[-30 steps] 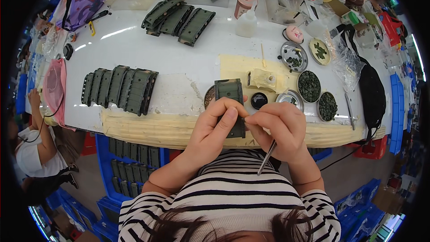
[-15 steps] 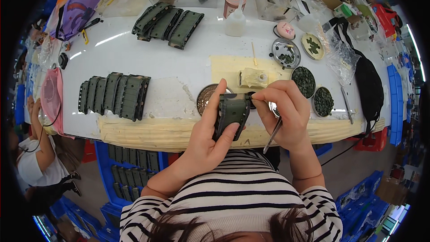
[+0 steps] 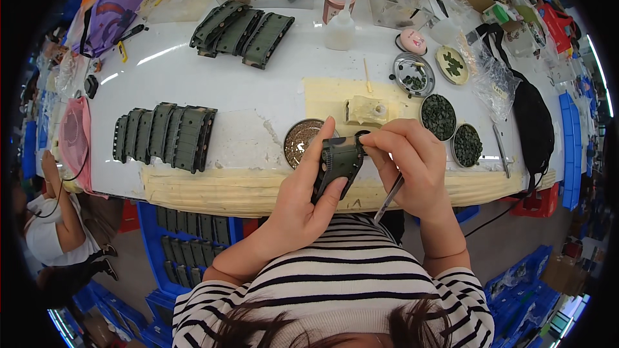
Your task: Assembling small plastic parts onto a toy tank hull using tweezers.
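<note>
My left hand (image 3: 293,209) is closed round a dark green camouflage plastic shell (image 3: 342,158), held upright over the table's front edge, thumb in front and index finger along its side. At the shell's upper right corner, the fingertips of my right hand (image 3: 416,167) pinch a small dark part (image 3: 362,135) against it. Metal tweezers (image 3: 389,200) are tucked in the same right hand, their tips pointing down towards my striped top. Just behind the shell stands a round dish of small brownish pieces (image 3: 298,142). A yellowish taped block (image 3: 371,111) lies beyond my right fingers.
Rows of similar green shells (image 3: 164,136) lie at left, more shells (image 3: 242,35) farther back. Dishes of dark green bits (image 3: 438,117) stand at right, near a loose metal tool (image 3: 501,149) and a black bag (image 3: 532,122). Behind is a white squeeze bottle (image 3: 339,31).
The shell has tilted and shifted slightly right in my left hand. My right fingers stay at its corner, while the tweezers have swung a little. At far left another person's hands have moved.
</note>
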